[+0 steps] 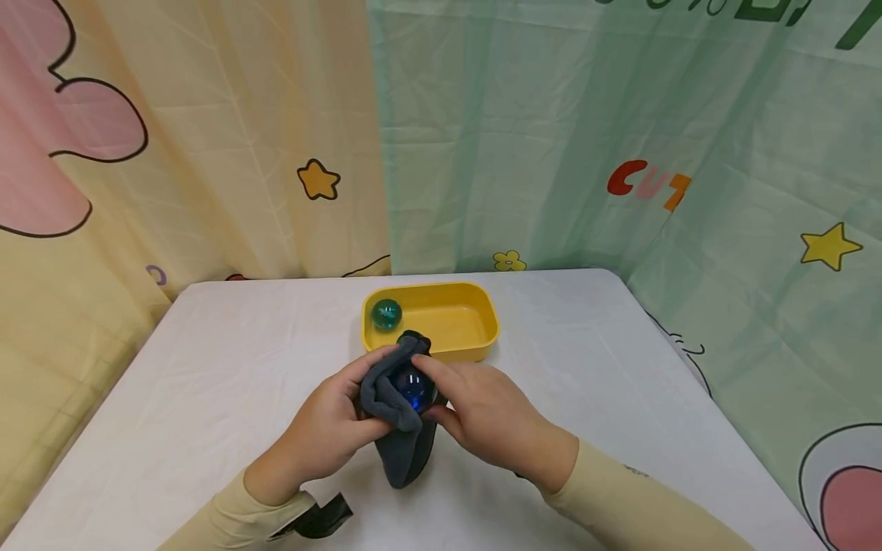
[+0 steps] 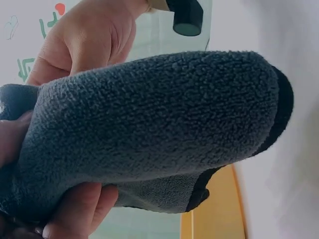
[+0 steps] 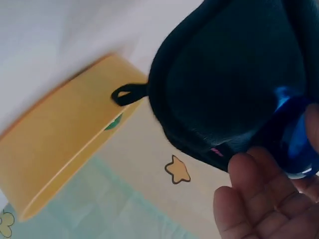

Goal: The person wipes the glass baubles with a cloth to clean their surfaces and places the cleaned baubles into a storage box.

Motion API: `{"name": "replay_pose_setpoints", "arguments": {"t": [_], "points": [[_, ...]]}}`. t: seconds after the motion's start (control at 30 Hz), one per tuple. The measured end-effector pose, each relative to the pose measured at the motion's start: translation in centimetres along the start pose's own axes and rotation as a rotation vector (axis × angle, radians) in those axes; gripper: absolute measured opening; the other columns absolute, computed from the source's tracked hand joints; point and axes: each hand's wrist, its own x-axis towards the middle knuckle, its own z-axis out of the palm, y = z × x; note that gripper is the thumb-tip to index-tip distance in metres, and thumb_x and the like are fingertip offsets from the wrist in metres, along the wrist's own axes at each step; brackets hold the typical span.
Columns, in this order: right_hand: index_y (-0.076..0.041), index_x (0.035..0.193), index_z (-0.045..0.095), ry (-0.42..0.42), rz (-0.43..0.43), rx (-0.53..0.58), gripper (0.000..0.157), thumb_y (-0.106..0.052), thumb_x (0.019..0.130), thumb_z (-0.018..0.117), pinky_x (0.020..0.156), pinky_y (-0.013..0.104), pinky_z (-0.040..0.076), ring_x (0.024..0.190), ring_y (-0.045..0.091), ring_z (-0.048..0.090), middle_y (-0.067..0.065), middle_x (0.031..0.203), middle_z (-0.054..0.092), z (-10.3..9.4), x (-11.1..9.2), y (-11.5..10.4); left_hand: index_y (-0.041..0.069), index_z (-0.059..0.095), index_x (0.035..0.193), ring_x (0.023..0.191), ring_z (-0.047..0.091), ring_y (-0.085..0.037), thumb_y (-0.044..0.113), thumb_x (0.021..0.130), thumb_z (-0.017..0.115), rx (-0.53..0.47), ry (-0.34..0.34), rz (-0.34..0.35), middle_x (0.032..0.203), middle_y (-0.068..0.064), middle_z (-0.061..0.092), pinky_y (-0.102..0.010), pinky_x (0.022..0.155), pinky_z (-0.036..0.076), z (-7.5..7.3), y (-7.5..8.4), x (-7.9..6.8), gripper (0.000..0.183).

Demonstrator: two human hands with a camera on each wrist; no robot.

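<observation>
A clear blue glass ball [image 1: 413,388] sits among the folds of a dark grey cloth [image 1: 403,455], above the table in front of the yellow tray. My left hand [image 1: 331,417] grips the cloth from the left, bunching it against the ball. On the other side, my right hand [image 1: 485,409] pinches the ball between thumb and fingers. In the right wrist view the blue ball [image 3: 294,142] shows beside the fingertips, partly covered by the cloth [image 3: 224,74]. The fuzzy cloth [image 2: 159,114] hides much of the left fingers in the left wrist view.
A yellow tray [image 1: 455,350] stands behind the hands on the white-covered table [image 1: 227,367]. A green glass ball [image 1: 387,314] lies at its left end. Printed curtains [image 1: 482,138] hang around the table's back and sides. A black strap [image 1: 324,518] sticks out from the left wrist.
</observation>
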Motion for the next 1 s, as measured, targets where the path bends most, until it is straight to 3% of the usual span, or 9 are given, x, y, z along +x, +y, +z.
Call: {"name": "replay_pose_setpoints", "arguments": {"t": [0.1, 0.2, 0.3, 0.37, 0.47, 0.63, 0.77, 0.87, 1.0], "points": [[-0.008, 0.153, 0.046, 0.009, -0.016, 0.007, 0.066, -0.03, 0.098, 0.076, 0.095, 0.034, 0.061, 0.104, 0.017, 0.072, 0.004, 0.125, 0.074, 0.1, -0.08, 0.26, 0.009, 0.042, 0.159, 0.126, 0.067, -0.01, -0.002, 0.091, 0.078, 0.008, -0.007, -0.011, 0.156, -0.019, 0.054, -0.024, 0.099, 0.058, 0.01, -0.01, -0.05, 0.079], [-0.005, 0.147, 0.05, -0.061, 0.067, 0.178, 0.056, -0.032, 0.102, 0.07, 0.081, 0.027, 0.06, 0.089, 0.01, 0.069, 0.0, 0.107, 0.075, 0.25, -0.09, 0.38, 0.012, 0.043, 0.159, 0.123, 0.068, -0.01, -0.001, 0.09, 0.079, 0.019, -0.016, -0.032, 0.155, -0.019, 0.055, -0.024, 0.097, 0.059, 0.11, -0.1, -0.12, 0.079], [-0.005, 0.131, 0.058, -0.117, 0.183, 0.395, 0.037, -0.034, 0.107, 0.061, 0.065, 0.022, 0.05, 0.073, 0.006, 0.057, -0.005, 0.086, 0.066, 0.54, 0.0, 0.46, 0.013, 0.043, 0.16, 0.121, 0.068, -0.01, 0.001, 0.09, 0.08, 0.028, -0.027, -0.052, 0.153, -0.018, 0.057, -0.023, 0.096, 0.059, 0.28, -0.21, -0.13, 0.08], [-0.006, 0.127, 0.062, -0.125, 0.229, 0.464, 0.035, -0.036, 0.11, 0.055, 0.066, 0.023, 0.05, 0.073, 0.006, 0.056, -0.004, 0.084, 0.065, 0.74, 0.04, 0.49, 0.014, 0.043, 0.16, 0.12, 0.069, -0.01, 0.001, 0.089, 0.08, 0.032, -0.024, -0.056, 0.153, -0.018, 0.057, -0.022, 0.096, 0.059, 0.38, -0.27, -0.09, 0.081], [-0.007, 0.138, 0.057, -0.108, 0.228, 0.447, 0.044, -0.041, 0.111, 0.051, 0.08, 0.026, 0.058, 0.087, 0.008, 0.064, 0.0, 0.105, 0.073, 0.87, 0.08, 0.37, 0.015, 0.043, 0.16, 0.124, 0.067, -0.011, 0.0, 0.089, 0.08, 0.04, -0.01, -0.039, 0.155, -0.016, 0.055, -0.021, 0.099, 0.057, 0.47, -0.39, 0.07, 0.081], [-0.011, 0.162, 0.03, -0.107, 0.14, 0.285, 0.068, -0.034, 0.107, 0.063, 0.093, 0.031, 0.061, 0.103, 0.012, 0.07, 0.004, 0.129, 0.071, 0.36, -0.01, 0.28, 0.014, 0.043, 0.159, 0.132, 0.062, -0.011, 0.002, 0.09, 0.081, 0.063, 0.014, -0.003, 0.157, -0.013, 0.054, -0.02, 0.105, 0.053, 0.37, -0.56, 0.27, 0.08], [-0.012, 0.16, 0.036, -0.097, 0.044, 0.13, 0.07, -0.026, 0.102, 0.072, 0.101, 0.036, 0.059, 0.112, 0.017, 0.071, 0.005, 0.139, 0.069, 0.06, 0.13, 0.52, 0.01, 0.043, 0.159, 0.127, 0.065, -0.009, 0.001, 0.091, 0.08, 0.054, 0.016, -0.005, 0.155, -0.017, 0.055, -0.021, 0.101, 0.055, 0.2, -0.5, 0.37, 0.078], [-0.008, 0.155, 0.041, -0.084, 0.029, 0.116, 0.065, -0.026, 0.101, 0.073, 0.094, 0.033, 0.061, 0.103, 0.016, 0.072, 0.006, 0.125, 0.074, 0.11, 0.17, 0.69, 0.01, 0.044, 0.158, 0.121, 0.068, -0.01, 0.001, 0.091, 0.079, 0.046, 0.004, -0.025, 0.155, -0.019, 0.055, -0.022, 0.097, 0.058, 0.24, -0.43, 0.43, 0.076], [-0.002, 0.147, 0.043, -0.145, 0.138, 0.337, 0.054, -0.029, 0.106, 0.065, 0.065, 0.023, 0.054, 0.07, 0.007, 0.06, 0.0, 0.088, 0.072, 0.3, 0.14, 0.85, 0.013, 0.046, 0.158, 0.119, 0.068, -0.012, 0.002, 0.09, 0.081, 0.059, -0.009, -0.052, 0.153, -0.018, 0.058, -0.022, 0.097, 0.058, 0.47, -0.43, 0.38, 0.077]]}}
